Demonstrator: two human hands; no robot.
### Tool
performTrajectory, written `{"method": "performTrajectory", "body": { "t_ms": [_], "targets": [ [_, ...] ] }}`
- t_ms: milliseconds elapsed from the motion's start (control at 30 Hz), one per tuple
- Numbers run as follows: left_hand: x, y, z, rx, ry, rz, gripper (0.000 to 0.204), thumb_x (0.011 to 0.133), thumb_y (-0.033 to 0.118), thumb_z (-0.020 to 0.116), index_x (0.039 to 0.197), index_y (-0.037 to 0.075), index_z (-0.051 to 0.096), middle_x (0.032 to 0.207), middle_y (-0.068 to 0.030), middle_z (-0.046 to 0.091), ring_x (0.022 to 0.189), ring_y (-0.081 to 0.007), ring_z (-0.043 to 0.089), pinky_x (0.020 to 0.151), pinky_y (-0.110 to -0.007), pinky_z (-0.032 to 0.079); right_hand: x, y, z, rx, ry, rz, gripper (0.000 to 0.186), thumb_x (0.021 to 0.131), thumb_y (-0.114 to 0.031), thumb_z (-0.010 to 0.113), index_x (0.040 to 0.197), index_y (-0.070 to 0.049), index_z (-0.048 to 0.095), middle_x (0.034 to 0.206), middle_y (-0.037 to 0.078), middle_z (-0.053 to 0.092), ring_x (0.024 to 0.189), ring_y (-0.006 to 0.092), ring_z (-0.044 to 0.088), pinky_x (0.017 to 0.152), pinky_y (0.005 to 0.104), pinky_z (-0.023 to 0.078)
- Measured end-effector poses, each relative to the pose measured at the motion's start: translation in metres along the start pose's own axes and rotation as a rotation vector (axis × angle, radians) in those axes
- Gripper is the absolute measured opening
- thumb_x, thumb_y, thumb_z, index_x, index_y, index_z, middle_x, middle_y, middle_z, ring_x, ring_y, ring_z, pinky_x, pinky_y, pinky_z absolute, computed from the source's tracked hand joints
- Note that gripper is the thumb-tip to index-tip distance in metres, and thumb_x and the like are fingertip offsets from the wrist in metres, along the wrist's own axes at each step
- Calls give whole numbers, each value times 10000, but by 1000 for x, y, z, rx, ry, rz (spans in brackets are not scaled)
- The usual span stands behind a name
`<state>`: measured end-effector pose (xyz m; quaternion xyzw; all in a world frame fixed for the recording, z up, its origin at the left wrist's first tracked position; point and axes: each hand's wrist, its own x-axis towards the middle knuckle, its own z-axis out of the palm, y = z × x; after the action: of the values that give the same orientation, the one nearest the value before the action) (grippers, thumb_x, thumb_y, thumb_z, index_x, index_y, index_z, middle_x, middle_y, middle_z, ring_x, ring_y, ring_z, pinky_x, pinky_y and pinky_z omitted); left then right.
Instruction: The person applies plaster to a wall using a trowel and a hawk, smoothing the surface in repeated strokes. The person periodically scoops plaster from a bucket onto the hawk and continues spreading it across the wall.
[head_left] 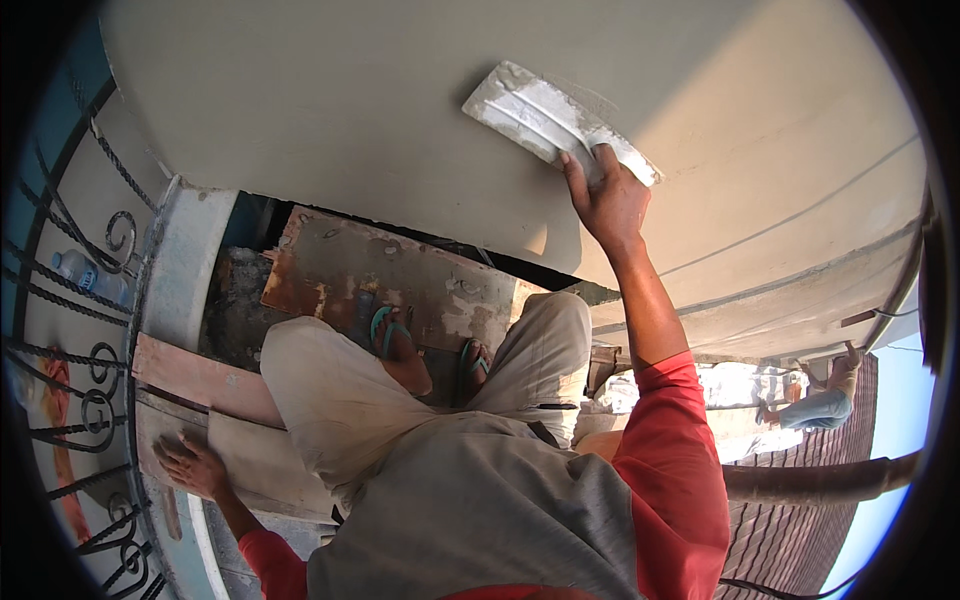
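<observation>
My right hand point(605, 200) grips a pale, plaster-smeared rectangular trowel point(535, 115), held flat against the smooth grey plastered wall point(300, 90) that fills the top of the view. Low at the left, my left hand point(195, 460) lies with its fingers apart on a worn wooden plank point(240, 440), holding nothing. My sandalled feet stand on a stained board point(370, 260) below the wall, between my bent, pale-trousered legs.
Black wrought-iron railing point(105, 285) runs down the left, with a plastic bottle point(85, 270) behind it. Another person point(820, 405) works farther along the wall at right. A dark pipe point(810, 485) and tiled roof point(800, 550) lie below; a dark gap runs under the wall.
</observation>
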<state>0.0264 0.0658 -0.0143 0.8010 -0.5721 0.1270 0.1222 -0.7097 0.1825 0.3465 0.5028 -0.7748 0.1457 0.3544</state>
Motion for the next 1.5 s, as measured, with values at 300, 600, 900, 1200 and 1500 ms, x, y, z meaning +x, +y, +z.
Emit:
{"method": "performTrajectory", "body": {
  "t_ms": [300, 600, 900, 1200, 1500],
  "targets": [
    [-1, -9, 18, 186, -13, -35, 768, 1101, 610, 325, 1663, 88, 294, 1710, -145, 304, 1562, -316, 310, 1265, -480, 256, 38, -11, -12, 115, -33, 200, 520, 935, -554, 720, 1049, -48, 752, 555, 129, 656, 592, 347, 717, 626, 442, 575],
    [0, -7, 15, 131, 33, -22, 760, 1111, 593, 319, 1665, 74, 276, 1715, -126, 299, 1559, -337, 307, 1257, -495, 269, -56, -39, 69, 10, -570, -57, 371, 988, -441, 642, 981, -71, 668, 703, 147, 719, 678, 366, 728, 615, 501, 566],
    [-6, 13, -20, 502, 691, 533, 710, 1049, 514, 595, 1510, -13, 478, 1320, -316, 679, 1101, -458, 722, 858, -524, 605, -21, 90, -66, 124, 238, 329, 411, 956, -413, 752, 1043, -34, 617, 752, 152, 678, 680, 345, 675, 637, 444, 529],
    [-51, 171, -61, -912, -148, 378, 579, 1145, 359, 385, 1575, -28, 410, 1667, -232, 320, 1513, -412, 349, 1221, -524, 318, 106, 219, -190, 188, 629, 532, 705, 869, -652, 772, 995, 41, 745, 784, 175, 743, 737, 261, 731, 702, 401, 568],
    [-72, 241, -114, -1255, -834, -27, 853, 1068, 536, 487, 1634, -65, 274, 1678, -230, 335, 1563, -314, 293, 1282, -408, 189, 12, 156, -80, 252, 242, 464, 576, 875, -596, 785, 887, -21, 748, 651, 162, 689, 640, 348, 692, 655, 443, 559]
  ]
}}
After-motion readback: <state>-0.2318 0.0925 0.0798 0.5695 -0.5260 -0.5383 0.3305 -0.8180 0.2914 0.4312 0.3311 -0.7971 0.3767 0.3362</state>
